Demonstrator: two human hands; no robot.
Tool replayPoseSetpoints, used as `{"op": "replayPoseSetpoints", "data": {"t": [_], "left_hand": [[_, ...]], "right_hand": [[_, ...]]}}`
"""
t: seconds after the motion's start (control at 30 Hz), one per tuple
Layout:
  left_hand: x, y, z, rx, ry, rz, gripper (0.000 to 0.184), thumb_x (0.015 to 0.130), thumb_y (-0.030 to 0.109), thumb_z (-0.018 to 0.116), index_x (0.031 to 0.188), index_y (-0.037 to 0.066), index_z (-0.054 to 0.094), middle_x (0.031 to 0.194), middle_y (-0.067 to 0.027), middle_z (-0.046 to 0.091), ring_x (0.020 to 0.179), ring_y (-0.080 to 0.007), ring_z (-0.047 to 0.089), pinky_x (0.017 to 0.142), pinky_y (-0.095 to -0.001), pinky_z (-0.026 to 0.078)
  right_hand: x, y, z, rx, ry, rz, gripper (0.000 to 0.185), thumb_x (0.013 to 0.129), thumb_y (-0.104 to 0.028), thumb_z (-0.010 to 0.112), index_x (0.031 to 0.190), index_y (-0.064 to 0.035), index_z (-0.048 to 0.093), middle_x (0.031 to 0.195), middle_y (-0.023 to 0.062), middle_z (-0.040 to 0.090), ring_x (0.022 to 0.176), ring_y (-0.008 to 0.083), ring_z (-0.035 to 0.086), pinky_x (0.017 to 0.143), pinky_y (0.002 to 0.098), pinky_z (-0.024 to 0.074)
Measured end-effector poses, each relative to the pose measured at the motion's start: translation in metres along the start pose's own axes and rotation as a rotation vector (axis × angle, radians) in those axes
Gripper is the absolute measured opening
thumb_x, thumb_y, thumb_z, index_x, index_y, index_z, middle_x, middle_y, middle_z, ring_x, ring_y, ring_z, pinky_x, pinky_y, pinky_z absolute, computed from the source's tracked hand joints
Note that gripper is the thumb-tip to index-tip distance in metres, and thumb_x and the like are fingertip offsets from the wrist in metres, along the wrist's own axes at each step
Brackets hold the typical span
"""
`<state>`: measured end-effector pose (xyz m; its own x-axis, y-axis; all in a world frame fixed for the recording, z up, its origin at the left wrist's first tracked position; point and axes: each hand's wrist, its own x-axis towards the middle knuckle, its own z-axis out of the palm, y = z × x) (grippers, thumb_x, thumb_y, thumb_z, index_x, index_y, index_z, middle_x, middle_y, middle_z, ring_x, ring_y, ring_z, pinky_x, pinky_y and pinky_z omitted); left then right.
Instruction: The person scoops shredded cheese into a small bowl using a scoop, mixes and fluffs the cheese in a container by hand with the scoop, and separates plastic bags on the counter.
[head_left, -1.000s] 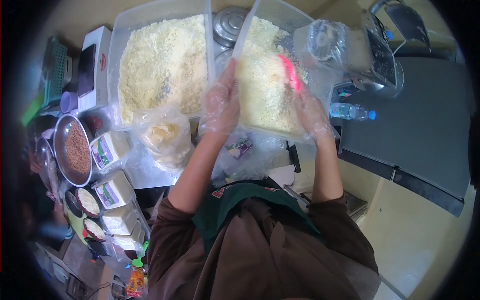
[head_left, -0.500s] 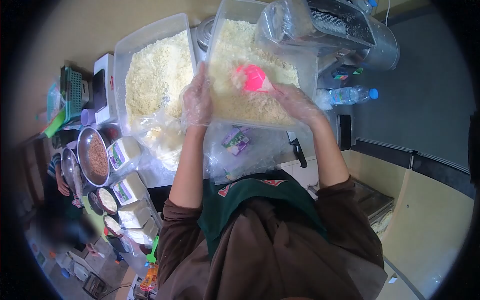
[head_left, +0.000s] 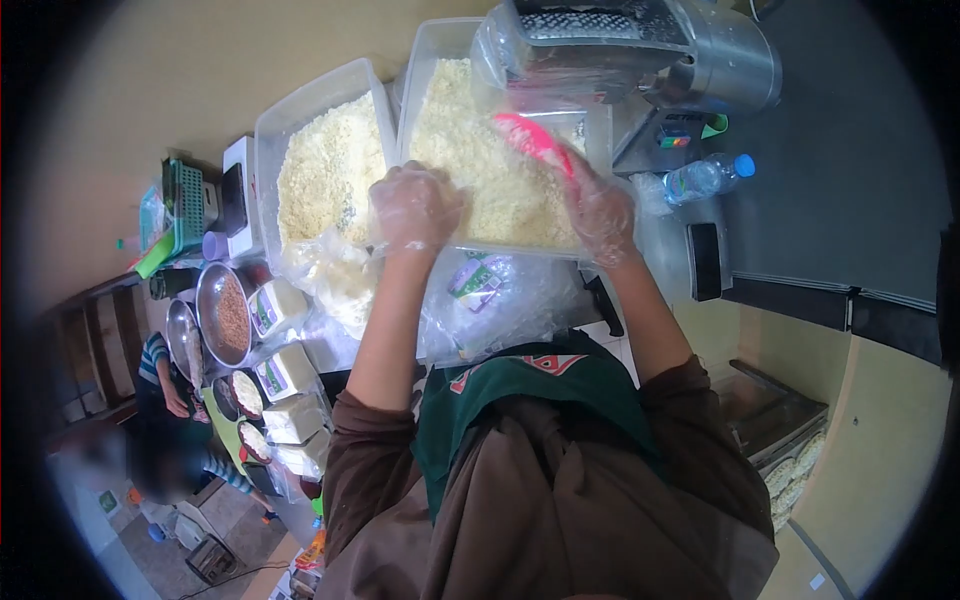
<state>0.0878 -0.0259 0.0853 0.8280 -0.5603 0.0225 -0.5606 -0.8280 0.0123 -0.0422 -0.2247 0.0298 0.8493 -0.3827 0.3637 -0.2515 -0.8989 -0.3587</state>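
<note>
My right hand [head_left: 602, 212], in a clear plastic glove, is closed round the handle of a pink scoop [head_left: 535, 140]. The scoop is tilted over a clear plastic tub [head_left: 450, 38] of pale, crumbly shreds that look like grated cheese [head_left: 465, 140]. Also gloved, my left hand [head_left: 415, 205] is closed on this tub's left wall near its front corner. A second tub [head_left: 268, 140] with the same shreds [head_left: 335, 165] stands to the left. In front of it lies a plastic bag [head_left: 335, 275] with white contents.
A metal grating machine [head_left: 720, 60] overhangs the tub's back right. Right of the tub are a water bottle [head_left: 705, 180] and a phone [head_left: 704, 260]. Wrapped white blocks [head_left: 285, 372] and a metal bowl of brown bits [head_left: 228, 312] stand left. Another person's hand [head_left: 175, 402] shows at far left.
My right hand has turned the scoop from face-up to edge-on and shifted slightly right. My left hand has gone from upright at the tub wall to a fist on it. The whole view has shifted.
</note>
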Motion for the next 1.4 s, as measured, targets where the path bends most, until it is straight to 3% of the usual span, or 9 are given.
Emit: {"op": "replayPoseSetpoints", "data": {"t": [0.33, 0.4, 0.5, 0.6, 0.93, 1.17, 1.27, 1.33, 1.4], "left_hand": [[-0.013, 0.003, -0.008, -0.494, 0.004, -0.108, 0.017, 0.079, 0.023, 0.064, 0.089, 0.012, 0.072, 0.086, -0.0103, 0.067, 0.084, -0.0303, 0.063, 0.078, -0.0409, 0.048], [-0.007, 0.001, -0.003, -0.475, -0.003, -0.102, 0.016, 0.079, 0.02, 0.064, 0.089, 0.01, 0.072, 0.086, -0.0119, 0.067, 0.082, -0.0313, 0.064, 0.078, -0.041, 0.049], [-0.01, 0.005, -0.001, -0.46, 0.037, 0.036, 0.014, 0.08, 0.015, 0.066, 0.091, 0.008, 0.071, 0.082, -0.0164, 0.067, 0.079, -0.0305, 0.065, 0.077, -0.0398, 0.05], [-0.009, 0.013, -0.009, -0.634, -0.118, -0.177, 0.012, 0.081, 0.015, 0.069, 0.088, 0.006, 0.071, 0.082, -0.0144, 0.068, 0.073, -0.0228, 0.065, 0.07, -0.0333, 0.05], [-0.054, -0.128, -0.074, -0.723, 0.31, -0.321, 0.017, 0.085, 0.017, 0.068, 0.092, 0.002, 0.071, 0.08, -0.0083, 0.07, 0.069, -0.0133, 0.062, 0.066, -0.027, 0.05], [-0.065, -0.157, -0.082, -0.23, -0.306, -0.686, 0.03, 0.081, 0.021, 0.069, 0.107, 0.008, 0.069, 0.109, -0.0161, 0.067, 0.104, -0.0314, 0.063, 0.094, -0.0383, 0.045], [-0.052, -0.19, -0.058, -0.137, -0.124, -0.384, 0.041, 0.079, 0.022, 0.07, 0.118, 0.012, 0.065, 0.117, -0.0175, 0.063, 0.107, -0.0309, 0.061, 0.095, -0.0376, 0.045], [-0.041, -0.215, -0.031, -0.226, -0.289, -0.514, 0.049, 0.077, 0.025, 0.072, 0.124, 0.014, 0.06, 0.12, -0.0186, 0.061, 0.111, -0.0311, 0.059, 0.097, -0.0373, 0.045], [-0.037, -0.228, -0.013, -0.153, -0.411, -0.382, 0.049, 0.075, 0.026, 0.073, 0.121, 0.012, 0.062, 0.117, -0.0192, 0.062, 0.11, -0.0314, 0.059, 0.096, -0.0372, 0.045]], "right_hand": [[-0.002, 0.005, 0.009, 0.061, 0.118, -0.07, 0.041, 0.09, -0.031, 0.057, 0.13, -0.0249, 0.051, 0.055, 0.0093, 0.056, 0.045, 0.0276, 0.057, 0.044, 0.0404, 0.0456], [0.006, -0.001, -0.005, 0.048, -0.156, 0.082, 0.039, 0.092, -0.03, 0.054, 0.13, -0.0264, 0.051, 0.083, 0.0152, 0.067, 0.065, 0.0364, 0.063, 0.059, 0.0464, 0.0491], [0.003, -0.003, -0.008, 0.036, -0.204, 0.061, 0.039, 0.092, -0.031, 0.053, 0.131, -0.0255, 0.051, 0.085, 0.0157, 0.067, 0.068, 0.0359, 0.064, 0.06, 0.0458, 0.0496], [0.001, 0.002, 0.002, 0.108, -0.118, 0.027, 0.039, 0.093, -0.033, 0.052, 0.131, -0.0258, 0.051, 0.083, 0.0158, 0.067, 0.068, 0.0357, 0.064, 0.06, 0.0457, 0.0494], [0.008, -0.003, -0.005, 0.087, -0.151, -0.018, 0.039, 0.091, -0.026, 0.054, 0.13, -0.0268, 0.051, 0.072, 0.0153, 0.065, 0.063, 0.0348, 0.063, 0.059, 0.0463, 0.0495], [0.06, -0.054, -0.006, 0.148, -0.378, 0.082, 0.033, 0.095, -0.028, 0.045, 0.126, -0.0228, 0.054, 0.085, 0.0184, 0.066, 0.078, 0.0339, 0.064, 0.071, 0.046, 0.0508], [0.062, -0.059, 0.021, 0.191, -0.321, -0.066, 0.032, 0.095, -0.035, 0.045, 0.111, -0.0127, 0.062, 0.094, 0.0159, 0.066, 0.085, 0.0366, 0.061, 0.077, 0.0456, 0.048], [0.059, -0.053, 0.032, 0.061, -0.657, 0.142, 0.035, 0.094, -0.039, 0.046, 0.104, -0.011, 0.064, 0.09, 0.0181, 0.065, 0.083, 0.0385, 0.06, 0.077, 0.0473, 0.0473], [0.043, -0.052, -0.011, -0.003, -0.609, 0.083, 0.036, 0.094, -0.04, 0.046, 0.104, -0.0108, 0.064, 0.089, 0.0187, 0.064, 0.084, 0.0386, 0.06, 0.077, 0.0469, 0.0474]]}}
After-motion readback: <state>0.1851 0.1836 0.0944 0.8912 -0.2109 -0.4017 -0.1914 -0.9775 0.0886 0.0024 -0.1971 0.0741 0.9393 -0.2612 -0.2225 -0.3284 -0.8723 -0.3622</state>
